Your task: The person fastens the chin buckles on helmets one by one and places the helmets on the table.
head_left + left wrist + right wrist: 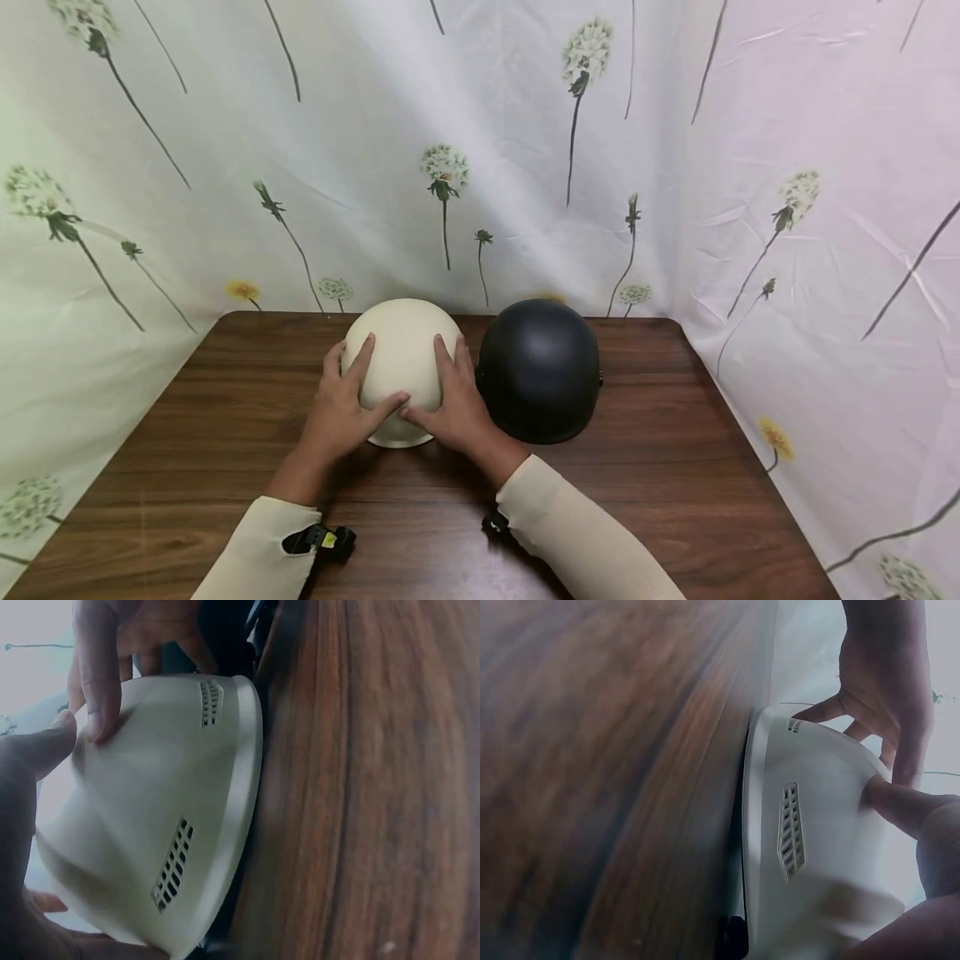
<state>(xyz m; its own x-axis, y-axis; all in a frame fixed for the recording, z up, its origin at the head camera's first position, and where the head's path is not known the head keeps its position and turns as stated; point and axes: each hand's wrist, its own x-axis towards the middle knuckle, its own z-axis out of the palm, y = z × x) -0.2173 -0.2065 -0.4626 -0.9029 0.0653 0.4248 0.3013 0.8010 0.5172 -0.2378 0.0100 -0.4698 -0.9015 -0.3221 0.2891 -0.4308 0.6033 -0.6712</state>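
Note:
A cream-white helmet sits dome up on the wooden table, near its far edge. My left hand grips its left side and my right hand its right side. Both have fingers spread around the dome, with thumb tips close together on the near face. Slotted vents show on the shell in the left wrist view, above a raised rim. In the right wrist view the right thumb presses on the same shell. The helmet's inside is hidden.
A black helmet stands dome up just right of the white one, close to my right hand. Behind the table hangs a white curtain with a dandelion print. Each sleeve has a black strap device at the wrist.

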